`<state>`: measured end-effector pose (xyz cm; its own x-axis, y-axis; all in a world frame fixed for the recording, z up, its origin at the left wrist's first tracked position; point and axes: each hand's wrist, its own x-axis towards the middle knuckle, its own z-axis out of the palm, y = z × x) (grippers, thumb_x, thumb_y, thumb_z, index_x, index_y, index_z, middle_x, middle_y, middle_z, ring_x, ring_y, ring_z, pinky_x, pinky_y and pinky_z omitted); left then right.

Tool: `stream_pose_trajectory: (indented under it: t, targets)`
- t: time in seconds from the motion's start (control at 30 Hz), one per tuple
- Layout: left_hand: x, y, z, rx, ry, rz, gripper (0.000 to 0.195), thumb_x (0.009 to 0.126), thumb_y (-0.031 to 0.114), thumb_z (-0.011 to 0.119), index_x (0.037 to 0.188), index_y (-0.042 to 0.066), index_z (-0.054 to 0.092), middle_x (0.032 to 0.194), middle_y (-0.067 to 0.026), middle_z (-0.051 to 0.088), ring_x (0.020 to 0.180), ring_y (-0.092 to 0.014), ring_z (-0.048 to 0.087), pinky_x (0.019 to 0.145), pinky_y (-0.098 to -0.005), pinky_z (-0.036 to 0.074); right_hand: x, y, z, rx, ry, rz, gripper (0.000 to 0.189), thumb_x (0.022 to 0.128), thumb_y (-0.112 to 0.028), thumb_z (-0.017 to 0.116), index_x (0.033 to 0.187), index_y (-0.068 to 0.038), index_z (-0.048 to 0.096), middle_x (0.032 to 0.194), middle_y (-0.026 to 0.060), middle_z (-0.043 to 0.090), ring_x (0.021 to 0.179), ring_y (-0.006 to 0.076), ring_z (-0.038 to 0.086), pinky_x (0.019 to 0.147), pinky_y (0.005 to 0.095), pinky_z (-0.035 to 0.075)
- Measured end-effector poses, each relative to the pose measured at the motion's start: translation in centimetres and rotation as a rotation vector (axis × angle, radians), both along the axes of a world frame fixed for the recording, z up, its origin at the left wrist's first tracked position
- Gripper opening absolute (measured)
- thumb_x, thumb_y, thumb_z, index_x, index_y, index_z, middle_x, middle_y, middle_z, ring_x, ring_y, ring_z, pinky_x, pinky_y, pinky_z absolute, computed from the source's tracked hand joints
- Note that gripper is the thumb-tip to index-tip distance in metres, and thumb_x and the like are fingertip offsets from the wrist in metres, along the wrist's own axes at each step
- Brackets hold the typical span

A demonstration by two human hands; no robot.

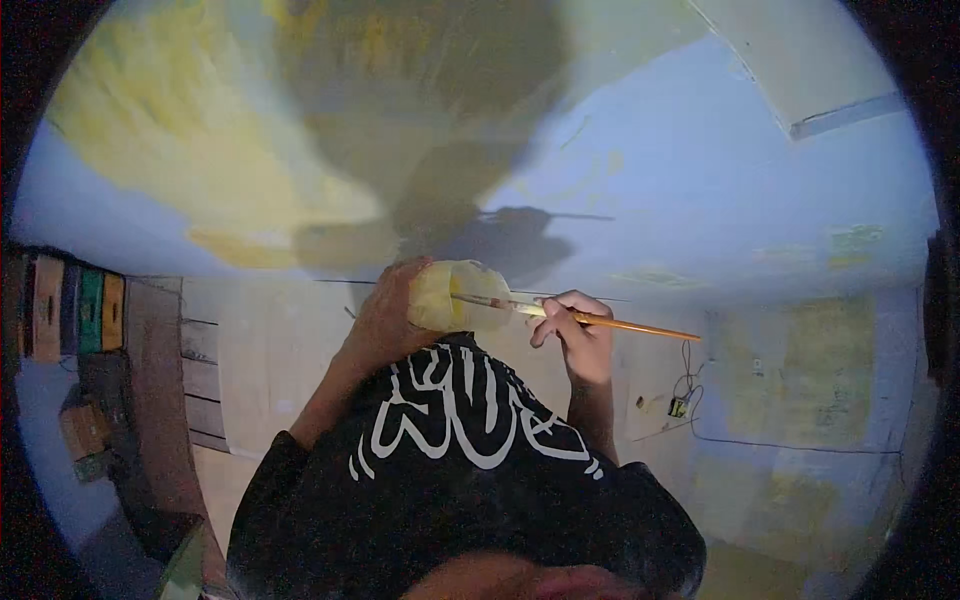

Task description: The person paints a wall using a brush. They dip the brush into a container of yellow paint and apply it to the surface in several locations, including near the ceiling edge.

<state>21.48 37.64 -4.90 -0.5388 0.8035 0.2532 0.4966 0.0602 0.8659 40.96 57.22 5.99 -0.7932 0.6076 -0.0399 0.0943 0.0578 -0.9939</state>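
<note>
My left hand (386, 311) is wrapped around a translucent plastic container (478, 289) with yellow paint inside, tilted on its side in the picture. Between the fingers of my right hand (574, 326) is a paintbrush (630, 328) with an orange handle. The bristle end of the brush reaches into the mouth of the container. Before me stands a wall (675, 165), blue with broad patches of yellow paint (225, 135). Shadows of my head, hands and brush fall across it.
A cable with a small yellow-and-black device (678, 407) lies on the floor at the right. At the left are a drawer unit with coloured fronts (90, 311) and a cardboard box (85, 430). A pale panel edge (802, 127) shows at the upper right.
</note>
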Motion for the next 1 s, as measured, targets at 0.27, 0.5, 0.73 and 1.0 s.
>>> stream_pose_trajectory:
  t: [0.27, 0.5, 0.73, 1.0]
  targets:
    - [-1.1, -0.3, -2.0, -0.025, -0.108, -0.037, 0.104, 0.070, 0.033, 0.095, 0.150, 0.001, 0.036, 0.145, -0.0260, 0.050, 0.136, -0.044, 0.051, 0.114, -0.0518, 0.043, -1.8, -1.5, -0.4, -0.084, 0.327, -0.168, 0.018, 0.092, 0.006, 0.067, 0.090, -0.003, 0.052, 0.071, 0.0069, 0.057, 0.048, 0.0111, 0.049, 0.043, 0.0270, 0.045]
    - [-0.7, 0.0, -1.0, 0.050, -0.188, 0.036, 0.105, 0.069, 0.027, 0.097, 0.149, 0.001, 0.035, 0.146, -0.0260, 0.049, 0.137, -0.040, 0.051, 0.114, -0.0489, 0.045, -1.8, -1.4, -2.1, -0.108, 0.260, -0.096, 0.010, 0.099, -0.003, 0.061, 0.102, 0.007, 0.061, 0.086, 0.0193, 0.071, 0.055, 0.0192, 0.062, 0.049, 0.0345, 0.051]
    - [-0.4, 0.8, 1.3, 0.106, -0.020, 0.029, 0.099, 0.074, 0.015, 0.095, 0.147, -0.006, 0.032, 0.140, -0.0251, 0.056, 0.133, -0.034, 0.057, 0.113, -0.0450, 0.046, -3.0, 0.3, -1.7, -0.081, 0.494, -0.103, 0.006, 0.095, 0.007, 0.059, 0.101, 0.007, 0.062, 0.086, 0.0210, 0.069, 0.064, 0.0226, 0.068, 0.060, 0.0358, 0.057]
    - [0.4, 3.8, -1.1, 0.095, -0.271, 0.075, 0.099, 0.074, 0.013, 0.095, 0.146, -0.005, 0.029, 0.138, -0.0210, 0.055, 0.131, -0.031, 0.057, 0.113, -0.0420, 0.044, -4.8, 6.9, 1.2, 1.204, 0.309, -0.103, 0.023, 0.082, 0.005, 0.081, 0.098, 0.001, 0.065, 0.086, 0.0173, 0.074, 0.070, 0.0246, 0.075, 0.062, 0.0344, 0.061]
